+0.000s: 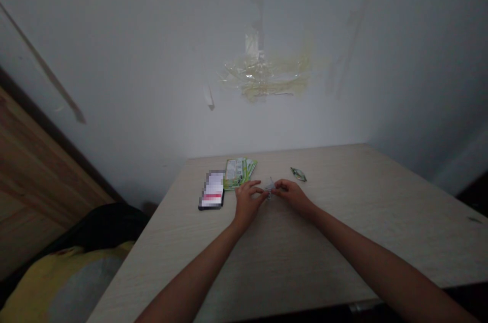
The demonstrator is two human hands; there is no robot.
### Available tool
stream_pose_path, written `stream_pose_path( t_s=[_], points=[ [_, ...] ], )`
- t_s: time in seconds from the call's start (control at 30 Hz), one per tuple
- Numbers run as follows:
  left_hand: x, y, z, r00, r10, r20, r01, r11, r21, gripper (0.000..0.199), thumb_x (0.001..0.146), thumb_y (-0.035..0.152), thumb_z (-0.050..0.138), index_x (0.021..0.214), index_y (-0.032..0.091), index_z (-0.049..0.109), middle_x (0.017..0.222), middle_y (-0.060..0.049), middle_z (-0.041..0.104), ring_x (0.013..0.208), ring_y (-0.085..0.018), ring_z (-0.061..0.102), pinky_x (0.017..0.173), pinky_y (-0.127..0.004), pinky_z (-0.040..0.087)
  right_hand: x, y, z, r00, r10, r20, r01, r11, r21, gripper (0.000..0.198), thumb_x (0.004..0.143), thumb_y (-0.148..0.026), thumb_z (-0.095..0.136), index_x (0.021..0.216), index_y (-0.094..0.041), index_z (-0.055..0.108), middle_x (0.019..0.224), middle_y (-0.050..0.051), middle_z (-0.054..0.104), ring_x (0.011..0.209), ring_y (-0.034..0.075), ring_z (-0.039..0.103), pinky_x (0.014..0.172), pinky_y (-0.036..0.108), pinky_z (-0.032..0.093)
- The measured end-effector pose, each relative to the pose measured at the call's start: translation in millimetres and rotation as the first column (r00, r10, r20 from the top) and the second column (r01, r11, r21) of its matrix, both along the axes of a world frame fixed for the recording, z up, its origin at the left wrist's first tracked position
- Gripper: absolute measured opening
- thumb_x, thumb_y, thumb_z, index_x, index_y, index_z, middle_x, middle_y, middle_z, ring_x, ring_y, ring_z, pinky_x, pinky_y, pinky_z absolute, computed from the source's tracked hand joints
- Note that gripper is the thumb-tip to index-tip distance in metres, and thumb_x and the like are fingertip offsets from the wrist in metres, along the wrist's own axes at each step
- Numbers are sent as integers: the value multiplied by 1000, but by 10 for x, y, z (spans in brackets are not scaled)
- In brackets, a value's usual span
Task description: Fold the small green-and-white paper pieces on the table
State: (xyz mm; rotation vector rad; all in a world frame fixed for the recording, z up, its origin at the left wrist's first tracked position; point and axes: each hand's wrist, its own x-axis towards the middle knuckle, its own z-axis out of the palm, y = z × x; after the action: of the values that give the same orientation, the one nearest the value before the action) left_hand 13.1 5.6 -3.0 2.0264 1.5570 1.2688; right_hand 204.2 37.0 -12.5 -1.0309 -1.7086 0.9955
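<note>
A small pale piece point(270, 187), thin and angular like folded paper with some print on it, is between my two hands at the middle of the table. My right hand point(292, 193) is closed in a pinch on its right side. From the left, the fingertips of my left hand point(249, 201) pinch its near edge, while another finger stretches out above. A green and white printed packet point(238, 171) lies flat just beyond my left hand. Beyond my right hand rests a small green and dark folded piece point(298, 174).
On the left of the wooden table point(343, 231) lies a phone point(212, 189) with a blurred, lit screen. The wall point(190, 58) with old tape point(267, 76) rises behind the table. A yellow and grey soft item point(76, 282) is at lower left, beside wooden boards point(34, 170).
</note>
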Motion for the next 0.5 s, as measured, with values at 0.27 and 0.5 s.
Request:
stream_pose_path(
  t_s=[0.27,0.5],
  points=[
    [4,45,-60,1000,-7,25,7,999,-32,13,76,35,72,68,25,70,117,-2,67,119,-25,51,106,-49,30,0,-28,57,998,66,12,-66,998,-20,30,75,-46,68,79,-17,63,76,2,64,73,18,56,71,29,42],
    [4,68,-71,1000,-4,30,4,1000,-12,7,74,32,73,74,25,72,120,-2,65,118,-24,53,106,-48,31,-14,-74,127,993,116,-1,-116,992,-44,34,76,-50,67,82,-16,67,80,4,68,78,20,60,75,30,44]
  ],
)
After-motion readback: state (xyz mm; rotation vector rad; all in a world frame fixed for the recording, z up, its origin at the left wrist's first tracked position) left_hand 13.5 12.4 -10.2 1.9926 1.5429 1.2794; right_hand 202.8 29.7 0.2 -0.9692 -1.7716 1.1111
